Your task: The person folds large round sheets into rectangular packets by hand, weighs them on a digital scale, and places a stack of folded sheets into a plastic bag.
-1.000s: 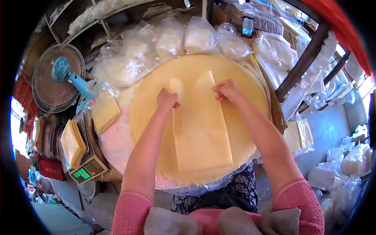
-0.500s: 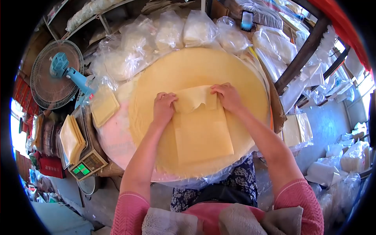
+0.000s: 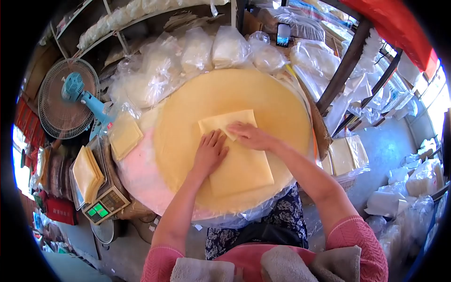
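Observation:
A pale yellow thin pancake (image 3: 242, 171), folded into a long rectangle, lies on a wide round stack of thin pancakes (image 3: 282, 96). Its far end is folded over toward me. My left hand (image 3: 210, 151) rests flat on the left side of that fold, fingers spread. Flat across the fold's middle and right lies my right hand (image 3: 251, 136), its fingers stretched out. Neither hand grips anything; both press on the sheet. The stack sits on a round table with a pink and clear plastic cover (image 3: 141, 174).
Left of the stack are a square folded pile (image 3: 126, 137), a scale (image 3: 105, 204) bearing folded sheets (image 3: 87, 174), and a blue fan (image 3: 70, 96). Filled plastic bags (image 3: 230, 47) line the back, with a phone (image 3: 283, 35) behind. A dark post (image 3: 343, 66) stands at right.
The far end has been folded down toward me. My hands have left its two upper edges, come closer together and lie flat on it. The camera view has shifted slightly.

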`<state>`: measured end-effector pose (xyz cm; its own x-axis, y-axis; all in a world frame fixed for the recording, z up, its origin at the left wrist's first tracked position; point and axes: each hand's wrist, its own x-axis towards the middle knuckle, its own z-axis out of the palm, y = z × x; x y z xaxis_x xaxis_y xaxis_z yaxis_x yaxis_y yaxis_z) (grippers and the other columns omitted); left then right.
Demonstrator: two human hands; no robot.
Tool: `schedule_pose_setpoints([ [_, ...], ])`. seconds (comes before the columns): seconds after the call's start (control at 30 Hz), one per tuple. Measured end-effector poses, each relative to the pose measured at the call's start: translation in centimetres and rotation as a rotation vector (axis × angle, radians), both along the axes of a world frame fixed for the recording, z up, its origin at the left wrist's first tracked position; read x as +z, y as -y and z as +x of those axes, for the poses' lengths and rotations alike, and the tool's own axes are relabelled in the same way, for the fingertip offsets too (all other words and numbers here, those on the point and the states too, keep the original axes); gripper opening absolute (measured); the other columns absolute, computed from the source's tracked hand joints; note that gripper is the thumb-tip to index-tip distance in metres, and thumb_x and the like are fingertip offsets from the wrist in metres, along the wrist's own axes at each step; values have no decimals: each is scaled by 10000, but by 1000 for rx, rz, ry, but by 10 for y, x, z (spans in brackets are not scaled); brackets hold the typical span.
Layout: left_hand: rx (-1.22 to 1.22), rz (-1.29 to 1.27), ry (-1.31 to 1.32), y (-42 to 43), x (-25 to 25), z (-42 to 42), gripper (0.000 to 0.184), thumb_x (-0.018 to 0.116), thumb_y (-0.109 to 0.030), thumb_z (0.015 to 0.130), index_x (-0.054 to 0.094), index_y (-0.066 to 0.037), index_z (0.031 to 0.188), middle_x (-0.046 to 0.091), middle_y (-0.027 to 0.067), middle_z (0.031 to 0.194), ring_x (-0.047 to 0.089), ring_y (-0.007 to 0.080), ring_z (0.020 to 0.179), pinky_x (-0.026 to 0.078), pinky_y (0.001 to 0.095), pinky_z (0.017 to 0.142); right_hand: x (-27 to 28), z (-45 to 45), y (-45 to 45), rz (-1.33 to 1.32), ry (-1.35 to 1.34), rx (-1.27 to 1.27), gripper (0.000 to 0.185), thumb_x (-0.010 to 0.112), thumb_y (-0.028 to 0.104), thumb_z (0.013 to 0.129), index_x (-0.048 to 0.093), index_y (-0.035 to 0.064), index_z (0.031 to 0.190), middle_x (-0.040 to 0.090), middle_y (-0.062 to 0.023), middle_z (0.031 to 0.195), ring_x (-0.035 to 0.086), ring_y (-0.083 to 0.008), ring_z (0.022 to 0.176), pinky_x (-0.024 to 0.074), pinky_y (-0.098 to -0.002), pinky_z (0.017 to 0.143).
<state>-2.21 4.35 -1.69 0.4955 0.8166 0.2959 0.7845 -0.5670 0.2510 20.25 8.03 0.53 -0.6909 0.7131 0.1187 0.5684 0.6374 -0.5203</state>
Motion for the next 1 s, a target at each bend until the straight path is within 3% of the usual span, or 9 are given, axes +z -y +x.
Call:
schedule_pose_setpoints([
  [0.13,12,-20,59,1,1,1,472,494,-322,902,485,-16,1261,400,162,1384,322,296,1314,220,440,1096,-2,-24,34,214,299,-142,542,374,395,957,280,151,1432,281,-51,1478,196,-255,1385,129,-474,1110],
  [0.23,-1,-98,68,4,4,0,524,536,-334,871,465,-8,1275,407,185,1366,307,315,1319,220,462,1090,-9,-25,36,274,320,-155,564,318,467,957,274,166,1432,245,-27,1493,176,-247,1389,114,-493,1111],
  [0.4,-144,-83,-120,90,29,9,630,623,-303,790,417,-6,1306,379,211,1369,298,362,1316,202,493,1090,-12,-24,36,289,318,-160,535,324,445,959,295,178,1422,240,-3,1495,176,-248,1387,103,-488,1118],
  [0.5,-242,-28,-68,116,28,-7,656,650,-279,744,424,-14,1300,371,209,1375,296,361,1317,200,519,1084,-10,-23,39,262,309,-156,543,305,447,960,291,168,1426,235,-6,1501,158,-247,1394,96,-496,1115],
  [0.63,-297,150,-107,108,15,-43,492,608,-102,708,529,-40,1189,504,149,1276,439,315,1234,318,493,1036,-7,-23,39,244,296,-155,546,302,449,958,297,167,1425,239,-8,1501,153,-248,1396,96,-500,1113],
  [0.67,-246,160,14,106,18,-46,413,568,-15,702,562,-38,1115,556,117,1214,491,297,1188,357,472,1015,-7,-23,39,240,291,-156,545,305,448,958,299,167,1425,240,-7,1501,154,-247,1395,96,-500,1113],
  [0.93,-188,147,136,77,16,-46,293,589,7,733,561,-67,1016,611,93,1114,549,310,1121,355,478,1017,-2,-22,44,210,307,-131,521,315,418,963,311,160,1416,218,-7,1507,146,-232,1398,83,-469,1126],
  [1.0,-163,95,186,93,24,-51,261,580,1,756,561,-80,1003,631,78,1057,575,304,1087,354,484,1018,-4,-20,64,171,239,-40,514,305,413,967,316,160,1414,267,-19,1488,170,-234,1393,68,-468,1127],
])
